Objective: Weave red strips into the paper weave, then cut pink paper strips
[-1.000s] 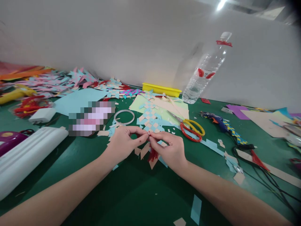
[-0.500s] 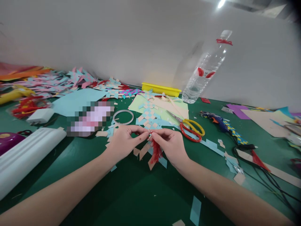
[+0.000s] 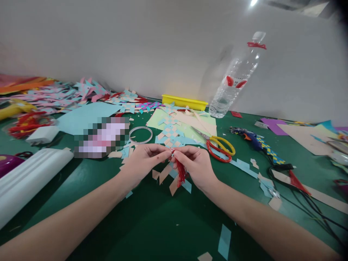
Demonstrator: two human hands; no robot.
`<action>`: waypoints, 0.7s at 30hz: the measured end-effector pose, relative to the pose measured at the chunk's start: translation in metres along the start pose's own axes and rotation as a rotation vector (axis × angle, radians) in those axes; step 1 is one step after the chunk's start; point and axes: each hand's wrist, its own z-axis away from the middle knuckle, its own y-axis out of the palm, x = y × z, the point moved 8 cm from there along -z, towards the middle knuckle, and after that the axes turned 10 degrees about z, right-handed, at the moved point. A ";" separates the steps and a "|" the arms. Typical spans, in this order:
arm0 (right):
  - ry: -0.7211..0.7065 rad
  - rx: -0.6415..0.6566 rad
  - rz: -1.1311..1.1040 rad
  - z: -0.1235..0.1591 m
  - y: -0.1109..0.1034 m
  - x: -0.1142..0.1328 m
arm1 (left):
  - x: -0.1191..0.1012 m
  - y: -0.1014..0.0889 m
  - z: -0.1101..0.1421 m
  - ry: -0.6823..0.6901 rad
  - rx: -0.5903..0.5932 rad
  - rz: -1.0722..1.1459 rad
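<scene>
Red tassel between two pinches

Hangs by its top from the meeting point of left hand and right hand, each closed thumb to forefinger on that top; exact hold too small to tell. Runs down and slightly rightward in view, long axis nearer the right hand. Just beyond both hands, woven blue-and-peach paper, lengthwise away.
</scene>
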 end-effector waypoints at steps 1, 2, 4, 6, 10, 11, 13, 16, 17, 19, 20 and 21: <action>-0.003 0.002 0.014 0.000 0.000 0.001 | 0.002 0.000 0.000 -0.013 0.002 0.028; -0.009 0.004 0.027 0.001 0.000 0.002 | 0.003 -0.001 0.000 -0.020 0.002 0.044; -0.041 -0.006 0.070 0.002 0.000 0.005 | 0.003 -0.003 0.001 -0.019 -0.001 0.053; -0.103 -0.031 0.131 0.004 0.000 0.009 | 0.001 -0.005 0.002 -0.007 -0.009 0.045; -0.196 -0.053 0.210 0.009 0.002 0.015 | -0.004 -0.009 0.007 0.019 -0.017 -0.041; -0.193 -0.043 0.208 0.009 0.004 0.016 | -0.005 -0.009 0.008 0.026 -0.014 -0.066; -0.164 -0.014 0.176 0.010 0.008 0.015 | -0.008 -0.010 0.008 0.053 -0.011 -0.098; -0.090 0.029 0.082 0.008 0.012 0.013 | -0.012 -0.011 0.008 0.092 0.010 -0.125; -0.056 0.037 0.043 0.008 0.012 0.011 | -0.013 -0.011 0.007 0.097 0.019 -0.142; 0.013 0.057 -0.046 0.006 0.014 0.004 | -0.014 -0.010 0.006 0.100 0.039 -0.178; 0.038 0.073 -0.096 0.005 0.016 0.001 | -0.014 -0.009 0.006 0.102 0.047 -0.187; 0.055 0.094 -0.151 0.005 0.018 -0.001 | -0.015 -0.009 0.006 0.105 0.053 -0.187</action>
